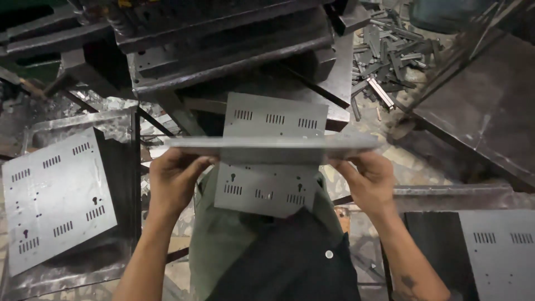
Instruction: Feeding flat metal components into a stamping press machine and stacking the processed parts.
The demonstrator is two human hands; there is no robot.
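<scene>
Both hands are gripping one grey sheet-metal panel (273, 146) by its opposite ends, the left hand (175, 175) clamping its left end and the right hand (368, 178) its right end, so it is spanning the gap between them nearly edge-on. Another slotted panel (267, 150) is lying just beyond and below the hands, with a stack of like panels (56, 195) sitting left of the left hand and another stack (499, 251) lying right of the right forearm.

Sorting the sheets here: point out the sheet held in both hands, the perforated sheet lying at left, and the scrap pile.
held metal sheet (273, 143): head view, middle of its near edge.
left perforated sheet (56, 195): head view, centre of its face.
scrap pile (390, 56): head view, middle of the strips.
</scene>
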